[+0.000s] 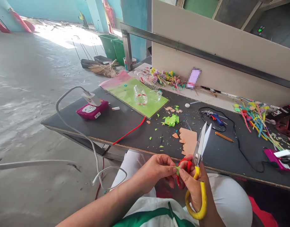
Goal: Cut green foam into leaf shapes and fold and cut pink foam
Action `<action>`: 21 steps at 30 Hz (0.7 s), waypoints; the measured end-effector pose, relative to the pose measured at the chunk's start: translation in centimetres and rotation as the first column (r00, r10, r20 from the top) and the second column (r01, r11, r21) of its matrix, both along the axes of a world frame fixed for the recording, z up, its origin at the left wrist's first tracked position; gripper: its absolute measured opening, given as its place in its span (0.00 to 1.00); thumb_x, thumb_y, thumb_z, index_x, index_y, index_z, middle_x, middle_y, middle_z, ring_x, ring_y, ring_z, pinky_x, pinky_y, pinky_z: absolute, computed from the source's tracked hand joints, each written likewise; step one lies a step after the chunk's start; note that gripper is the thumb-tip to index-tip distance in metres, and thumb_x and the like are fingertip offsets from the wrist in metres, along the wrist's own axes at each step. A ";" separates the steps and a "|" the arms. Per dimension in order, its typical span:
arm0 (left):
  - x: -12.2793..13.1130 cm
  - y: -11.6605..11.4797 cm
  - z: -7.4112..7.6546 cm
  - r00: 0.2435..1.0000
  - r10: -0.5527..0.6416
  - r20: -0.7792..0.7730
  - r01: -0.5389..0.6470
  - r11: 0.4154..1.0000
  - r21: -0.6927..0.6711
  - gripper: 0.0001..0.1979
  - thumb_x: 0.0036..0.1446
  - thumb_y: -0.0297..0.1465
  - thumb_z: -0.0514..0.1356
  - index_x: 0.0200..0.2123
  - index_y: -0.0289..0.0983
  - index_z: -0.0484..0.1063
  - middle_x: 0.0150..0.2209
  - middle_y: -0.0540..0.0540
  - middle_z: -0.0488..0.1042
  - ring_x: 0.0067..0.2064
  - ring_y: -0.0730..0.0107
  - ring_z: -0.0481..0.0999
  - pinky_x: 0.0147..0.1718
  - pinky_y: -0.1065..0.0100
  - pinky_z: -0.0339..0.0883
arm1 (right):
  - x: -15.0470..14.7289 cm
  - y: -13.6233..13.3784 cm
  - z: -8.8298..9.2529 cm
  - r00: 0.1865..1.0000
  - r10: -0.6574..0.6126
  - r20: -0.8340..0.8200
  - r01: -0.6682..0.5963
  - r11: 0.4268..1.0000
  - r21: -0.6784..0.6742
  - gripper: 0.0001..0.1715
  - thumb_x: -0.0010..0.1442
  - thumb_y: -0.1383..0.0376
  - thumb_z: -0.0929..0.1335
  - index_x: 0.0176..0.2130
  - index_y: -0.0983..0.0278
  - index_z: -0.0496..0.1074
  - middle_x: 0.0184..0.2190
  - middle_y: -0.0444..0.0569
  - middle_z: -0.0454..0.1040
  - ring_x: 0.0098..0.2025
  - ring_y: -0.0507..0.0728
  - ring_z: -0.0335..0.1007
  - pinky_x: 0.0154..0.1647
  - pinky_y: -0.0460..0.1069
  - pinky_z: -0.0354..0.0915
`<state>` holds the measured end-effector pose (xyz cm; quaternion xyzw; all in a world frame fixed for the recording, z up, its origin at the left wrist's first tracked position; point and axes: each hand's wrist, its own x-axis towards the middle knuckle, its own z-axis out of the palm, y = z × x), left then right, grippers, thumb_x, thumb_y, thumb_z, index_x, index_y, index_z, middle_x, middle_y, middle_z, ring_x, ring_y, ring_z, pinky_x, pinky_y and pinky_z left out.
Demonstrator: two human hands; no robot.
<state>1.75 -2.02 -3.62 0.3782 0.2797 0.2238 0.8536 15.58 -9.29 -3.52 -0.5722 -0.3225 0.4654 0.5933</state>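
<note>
Left hand [162,167] and right hand [193,186] pinch a green cutout [177,169], the right also gripping scissors [197,154]; a clear bottle [140,94] rests on green sheeting [149,109].

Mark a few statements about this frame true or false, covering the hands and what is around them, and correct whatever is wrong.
1. The right hand holds scissors with red and yellow handles. True.
2. The left hand pinches a small green piece. True.
3. The scissors point down at the lap. False: their blades point away, toward the table.
4. The orange sheet has a notched edge. True.
5. The blue tool is in the left hand. False: the blue tool lies on the table.
6. The large clear bottle is on the floor. False: the large clear bottle rests on the green sheet.
</note>
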 end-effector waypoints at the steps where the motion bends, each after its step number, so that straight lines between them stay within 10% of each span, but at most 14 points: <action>1: -0.2 0.1 0.0 0.999 -0.033 0.013 0.033 0.999 -0.013 0.14 0.47 0.37 0.68 0.27 0.32 0.71 0.24 0.46 0.76 0.21 0.72 0.74 0.22 0.72 0.66 | 0.0 0.0 -0.1 1.000 -0.007 0.013 0.007 1.000 -0.009 0.22 0.52 0.59 0.74 0.43 0.57 0.64 0.26 0.37 0.70 0.19 0.48 0.63 0.16 0.42 0.61; 6: -1.1 0.6 -0.1 1.000 -0.028 0.002 0.027 0.999 0.023 0.16 0.53 0.42 0.63 0.33 0.33 0.71 0.31 0.44 0.75 0.25 0.71 0.75 0.26 0.71 0.65 | 0.3 0.0 -0.2 0.999 -0.039 -0.005 0.039 0.999 -0.005 0.23 0.51 0.60 0.74 0.43 0.58 0.62 0.24 0.36 0.68 0.17 0.47 0.62 0.13 0.41 0.60; 9: -1.4 0.4 -0.4 0.994 0.097 -0.045 -0.080 0.956 0.282 0.11 0.54 0.37 0.63 0.34 0.35 0.71 0.34 0.44 0.74 0.29 0.71 0.74 0.31 0.69 0.67 | 0.3 0.1 -0.2 0.997 -0.030 -0.071 0.030 0.999 -0.011 0.25 0.49 0.60 0.74 0.43 0.57 0.61 0.23 0.35 0.67 0.17 0.48 0.62 0.11 0.41 0.60; 11: -1.5 0.1 -0.5 0.975 0.210 -0.077 -0.125 0.798 0.589 0.07 0.56 0.33 0.61 0.36 0.37 0.73 0.38 0.43 0.74 0.35 0.67 0.74 0.37 0.66 0.67 | 0.2 0.1 0.0 0.994 -0.025 -0.106 0.022 0.999 -0.024 0.25 0.48 0.60 0.75 0.42 0.57 0.62 0.23 0.34 0.68 0.17 0.48 0.62 0.11 0.41 0.60; 16: -1.7 -0.4 -0.9 0.972 0.218 -0.089 0.066 0.113 0.991 0.14 0.60 0.25 0.54 0.46 0.41 0.74 0.41 0.39 0.74 0.45 0.62 0.72 0.47 0.63 0.62 | -0.1 0.1 0.4 0.974 0.038 -0.223 -0.046 0.998 -0.031 0.24 0.50 0.61 0.75 0.43 0.57 0.62 0.23 0.34 0.68 0.16 0.47 0.61 0.13 0.42 0.61; 21: -2.0 -0.1 -1.7 0.966 0.238 -0.104 0.138 -0.132 0.982 0.15 0.60 0.24 0.53 0.45 0.43 0.75 0.40 0.40 0.76 0.45 0.60 0.72 0.48 0.60 0.60 | -0.1 -0.2 0.2 0.921 0.042 -0.388 -0.057 0.998 -0.026 0.27 0.48 0.66 0.77 0.44 0.60 0.64 0.25 0.36 0.69 0.23 0.47 0.64 0.22 0.41 0.64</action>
